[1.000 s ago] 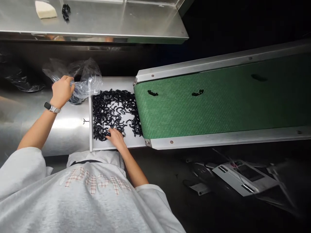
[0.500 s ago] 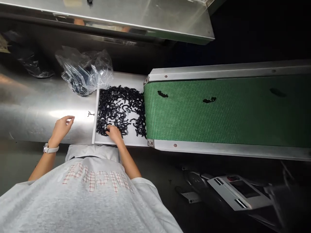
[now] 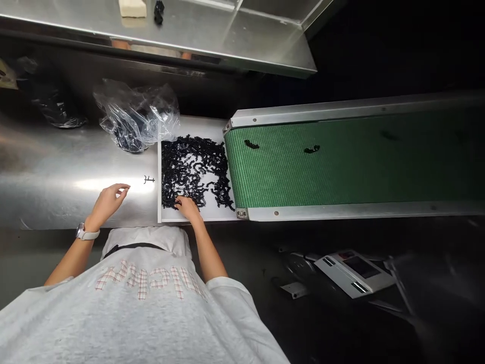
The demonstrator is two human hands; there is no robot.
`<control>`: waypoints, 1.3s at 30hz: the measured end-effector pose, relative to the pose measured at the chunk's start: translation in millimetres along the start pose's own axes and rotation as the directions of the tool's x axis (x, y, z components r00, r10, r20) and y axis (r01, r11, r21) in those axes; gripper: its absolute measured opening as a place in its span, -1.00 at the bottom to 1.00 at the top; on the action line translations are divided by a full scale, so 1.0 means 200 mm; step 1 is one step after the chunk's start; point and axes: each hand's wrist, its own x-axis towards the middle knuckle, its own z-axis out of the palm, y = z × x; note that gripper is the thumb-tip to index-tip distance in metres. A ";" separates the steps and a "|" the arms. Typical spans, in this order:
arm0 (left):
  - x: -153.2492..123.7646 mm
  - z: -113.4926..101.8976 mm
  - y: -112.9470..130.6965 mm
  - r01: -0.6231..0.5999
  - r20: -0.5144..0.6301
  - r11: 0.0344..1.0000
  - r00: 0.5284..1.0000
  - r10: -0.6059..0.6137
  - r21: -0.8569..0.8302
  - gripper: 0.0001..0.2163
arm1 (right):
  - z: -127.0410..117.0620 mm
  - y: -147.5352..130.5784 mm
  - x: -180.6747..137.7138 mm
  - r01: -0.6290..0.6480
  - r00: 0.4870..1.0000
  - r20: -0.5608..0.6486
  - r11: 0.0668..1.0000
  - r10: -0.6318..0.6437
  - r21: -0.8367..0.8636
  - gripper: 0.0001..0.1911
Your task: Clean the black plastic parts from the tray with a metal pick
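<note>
The right hand [image 3: 188, 207] is resting at the near edge of the white tray [image 3: 210, 216], fingertips pressed down into the pile of small black plastic parts [image 3: 193, 169]; I can't tell if it's actually pinching one. That pile is filling most of the tray, a tangle of little curved, hooked pieces, far too many to count, with bare white showing through in the middle. The tray is butting right up against the end of the green conveyor belt [image 3: 341, 167], so there's no room on that side. Two more black parts [image 3: 251, 145] are sitting clearly on the belt, apart from each other. The left hand [image 3: 108, 202] is hovering over the steel table [image 3: 56, 177], fingers loosely curled with thumb and forefinger nearly meeting, holding nothing, with lots of open metal around it. One single black part [image 3: 149, 179] is lying just beside the tray's left edge. One crinkled clear plastic bag [image 3: 136, 116] is sitting behind it.
</note>
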 end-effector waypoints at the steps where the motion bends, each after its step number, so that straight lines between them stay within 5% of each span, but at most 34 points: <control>1: 0.00 0.00 -0.02 -0.005 0.014 1.000 1.000 0.006 -0.015 -0.56 | 0.00 0.00 -0.01 -0.005 1.000 -0.030 0.999 0.006 0.046 -0.64; 9: 0.00 0.03 -0.04 0.001 0.098 0.953 0.995 0.031 -0.304 -0.55 | -0.02 -0.02 -0.09 0.079 0.934 -0.343 0.882 0.096 0.464 -0.64; 21: -0.03 0.40 0.38 0.173 0.266 0.528 0.958 0.105 -0.831 -0.52 | -0.06 -0.22 -0.33 0.474 0.850 -0.517 0.570 -0.100 0.671 -0.73; 32: -0.19 0.22 0.46 0.201 0.236 0.289 0.967 0.092 -0.936 -0.65 | -0.11 -0.40 -0.54 0.653 0.742 -0.649 0.401 -0.169 0.642 -0.85; 39: -0.28 0.16 0.46 0.358 0.384 0.165 0.908 0.167 -0.919 -0.71 | -0.17 -0.42 -0.65 0.752 0.634 -0.745 0.388 -0.207 0.533 -0.88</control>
